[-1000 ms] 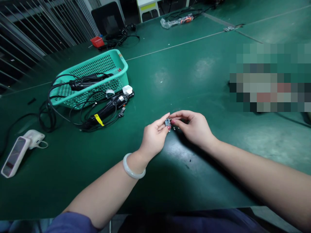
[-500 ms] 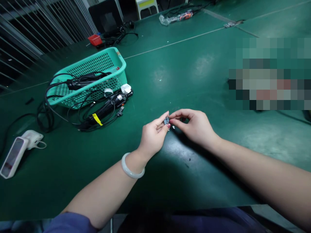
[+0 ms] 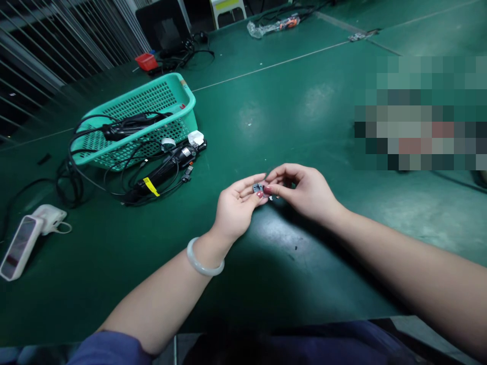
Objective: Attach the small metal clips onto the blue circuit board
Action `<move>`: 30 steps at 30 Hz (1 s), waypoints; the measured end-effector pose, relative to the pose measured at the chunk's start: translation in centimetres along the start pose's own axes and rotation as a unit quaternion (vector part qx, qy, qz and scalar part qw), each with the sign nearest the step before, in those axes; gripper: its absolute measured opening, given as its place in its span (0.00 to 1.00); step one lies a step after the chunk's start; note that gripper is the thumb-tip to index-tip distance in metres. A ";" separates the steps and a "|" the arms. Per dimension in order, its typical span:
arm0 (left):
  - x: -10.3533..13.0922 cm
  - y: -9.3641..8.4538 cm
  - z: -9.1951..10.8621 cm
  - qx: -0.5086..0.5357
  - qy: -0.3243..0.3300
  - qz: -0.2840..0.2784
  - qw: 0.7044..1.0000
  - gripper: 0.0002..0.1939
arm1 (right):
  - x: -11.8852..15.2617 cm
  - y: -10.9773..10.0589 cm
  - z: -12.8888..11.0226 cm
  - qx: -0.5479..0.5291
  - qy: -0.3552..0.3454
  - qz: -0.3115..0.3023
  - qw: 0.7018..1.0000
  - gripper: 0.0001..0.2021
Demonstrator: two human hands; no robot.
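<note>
A small grey-blue part (image 3: 257, 188) with dark gaps sits between my two hands, above the green table (image 3: 236, 284). My left hand (image 3: 236, 205) pinches it from the left, thumb in front and fingers behind. From the right, my right hand (image 3: 300, 187) closes thumb and forefinger on the part's right side, and the fingertips cover that end. The exact kind of part is too small to tell. Tiny white bits (image 3: 271, 198) show just below the fingertips. A pale bangle (image 3: 205, 259) circles my left wrist.
A turquoise basket (image 3: 186, 109) with black cabled devices stands at the left, and another black device (image 3: 167, 172) lies before it. A white device with a screen (image 3: 19, 248) rests at far left. Farther back are a red bin (image 3: 146, 62) and a plastic-wrapped tool (image 3: 272, 26). The right side is pixelated.
My left fingers have opened out a little and more of the part's face shows. My right hand has shifted slightly, its thumb now over the part's right end.
</note>
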State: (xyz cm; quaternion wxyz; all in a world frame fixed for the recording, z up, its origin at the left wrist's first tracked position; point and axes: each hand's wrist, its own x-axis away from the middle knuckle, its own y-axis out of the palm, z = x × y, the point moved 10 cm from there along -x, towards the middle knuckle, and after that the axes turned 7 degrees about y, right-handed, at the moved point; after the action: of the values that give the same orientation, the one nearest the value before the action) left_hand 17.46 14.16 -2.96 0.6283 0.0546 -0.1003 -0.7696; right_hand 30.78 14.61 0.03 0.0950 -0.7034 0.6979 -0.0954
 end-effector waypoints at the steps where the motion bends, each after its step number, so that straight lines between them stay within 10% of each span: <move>1: -0.2 -0.2 -0.2 0.012 -0.005 0.004 1.000 0.17 | -0.1 -0.4 0.1 0.023 -0.003 0.002 1.000 0.09; 14: -1.3 -2.3 -1.4 0.108 -0.034 0.090 0.989 0.09 | 1.2 3.9 -1.0 0.412 -0.156 -0.061 0.896 0.10; 30: -1.4 -2.4 -1.3 0.093 -0.014 0.083 0.992 0.12 | 0.9 2.7 -0.8 0.359 -0.146 -0.050 0.920 0.08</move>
State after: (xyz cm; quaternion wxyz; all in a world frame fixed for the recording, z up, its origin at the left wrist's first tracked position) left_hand 15.72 15.85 -4.85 0.6809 0.0934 -0.1839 -0.7027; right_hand 28.00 13.74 0.13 0.4371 -0.6625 0.5588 -0.2402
